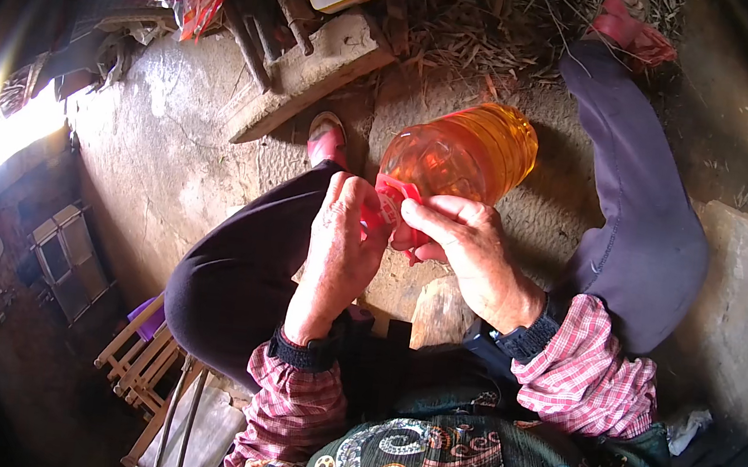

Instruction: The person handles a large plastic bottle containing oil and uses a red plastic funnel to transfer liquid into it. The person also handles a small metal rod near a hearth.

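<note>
A large clear plastic jug (458, 150) of amber-yellow liquid lies between my legs, its neck end towards me. Red plastic (388, 197) with pale printing sits at that end, and I cannot tell whether it is a cap, a handle or a wrapper. My left hand (346, 237) pinches this red plastic from the left side. On the other side, the thumb and fingers of my right hand (465, 243) grip it too. Fingers of both hands partly hide the neck.
A long stone or concrete block (308, 79) lies beyond my left foot, with sticks (250, 43) against it. Dry leaves (476, 46) cover the floor ahead. A bamboo or wooden frame (142, 353) stands at lower left, and a piece of wood (441, 312) is below my hands.
</note>
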The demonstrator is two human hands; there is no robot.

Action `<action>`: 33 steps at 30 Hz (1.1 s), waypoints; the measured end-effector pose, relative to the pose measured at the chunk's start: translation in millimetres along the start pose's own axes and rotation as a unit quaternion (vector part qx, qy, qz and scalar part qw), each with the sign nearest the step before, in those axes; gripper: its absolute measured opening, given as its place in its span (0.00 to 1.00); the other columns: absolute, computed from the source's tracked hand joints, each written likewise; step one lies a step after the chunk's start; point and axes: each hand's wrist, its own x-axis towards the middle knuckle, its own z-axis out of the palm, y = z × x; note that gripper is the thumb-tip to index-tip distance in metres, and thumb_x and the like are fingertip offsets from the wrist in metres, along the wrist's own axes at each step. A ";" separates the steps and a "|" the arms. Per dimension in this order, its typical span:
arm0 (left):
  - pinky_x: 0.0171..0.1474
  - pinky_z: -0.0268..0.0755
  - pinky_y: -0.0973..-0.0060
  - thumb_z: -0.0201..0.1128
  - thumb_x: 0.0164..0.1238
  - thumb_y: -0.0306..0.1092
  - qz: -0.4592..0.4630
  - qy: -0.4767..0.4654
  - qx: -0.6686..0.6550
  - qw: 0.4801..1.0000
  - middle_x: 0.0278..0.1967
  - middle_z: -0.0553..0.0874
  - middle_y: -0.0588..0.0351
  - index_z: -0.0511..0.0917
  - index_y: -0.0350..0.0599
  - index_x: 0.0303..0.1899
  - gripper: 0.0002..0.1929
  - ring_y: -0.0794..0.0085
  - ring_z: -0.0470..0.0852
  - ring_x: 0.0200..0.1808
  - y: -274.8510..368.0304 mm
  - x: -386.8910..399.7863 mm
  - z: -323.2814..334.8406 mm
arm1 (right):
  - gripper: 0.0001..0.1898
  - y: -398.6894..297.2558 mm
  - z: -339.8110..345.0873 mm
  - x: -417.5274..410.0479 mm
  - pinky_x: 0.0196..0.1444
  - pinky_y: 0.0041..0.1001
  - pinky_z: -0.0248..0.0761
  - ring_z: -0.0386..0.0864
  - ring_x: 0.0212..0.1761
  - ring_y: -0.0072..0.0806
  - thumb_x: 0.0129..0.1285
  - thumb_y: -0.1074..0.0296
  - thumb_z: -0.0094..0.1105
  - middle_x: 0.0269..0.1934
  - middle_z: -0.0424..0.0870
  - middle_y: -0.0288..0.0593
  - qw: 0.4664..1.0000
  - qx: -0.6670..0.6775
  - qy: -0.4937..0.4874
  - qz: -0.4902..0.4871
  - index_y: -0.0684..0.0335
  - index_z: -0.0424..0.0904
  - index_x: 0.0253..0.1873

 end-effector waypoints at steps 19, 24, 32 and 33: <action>0.36 0.71 0.67 0.61 0.52 0.14 0.041 0.055 -0.006 0.998 0.34 0.72 0.48 0.70 0.38 0.38 0.13 0.57 0.78 0.32 12.7 4.2 6.0 | 0.16 -15.4 0.4 -3.4 0.35 0.18 0.71 0.83 0.34 0.19 0.67 0.55 0.60 0.33 0.86 0.36 0.998 -0.050 0.022 0.001 0.61 0.84 0.47; 0.36 0.71 0.65 0.60 0.52 0.13 0.040 0.043 0.001 0.998 0.35 0.72 0.47 0.69 0.37 0.39 0.13 0.54 0.77 0.34 12.2 3.3 7.7 | 0.16 -16.3 -0.8 -4.5 0.36 0.19 0.71 0.83 0.35 0.19 0.67 0.54 0.59 0.33 0.86 0.36 0.998 -0.059 0.014 -0.011 0.61 0.84 0.46; 0.38 0.70 0.63 0.59 0.50 0.12 0.027 0.036 -0.041 0.998 0.35 0.71 0.45 0.68 0.35 0.39 0.15 0.51 0.75 0.35 9.7 2.3 12.3 | 0.16 -13.9 -5.1 -2.5 0.37 0.20 0.71 0.82 0.35 0.20 0.67 0.53 0.59 0.33 0.86 0.36 0.999 -0.051 0.010 -0.005 0.62 0.84 0.45; 0.37 0.69 0.63 0.59 0.50 0.12 0.040 0.031 -0.036 0.998 0.35 0.71 0.45 0.68 0.35 0.39 0.15 0.51 0.75 0.35 8.2 2.1 11.8 | 0.16 -14.4 -4.9 -2.6 0.37 0.20 0.71 0.82 0.35 0.20 0.67 0.53 0.59 0.33 0.86 0.36 0.999 -0.051 0.009 -0.006 0.62 0.84 0.45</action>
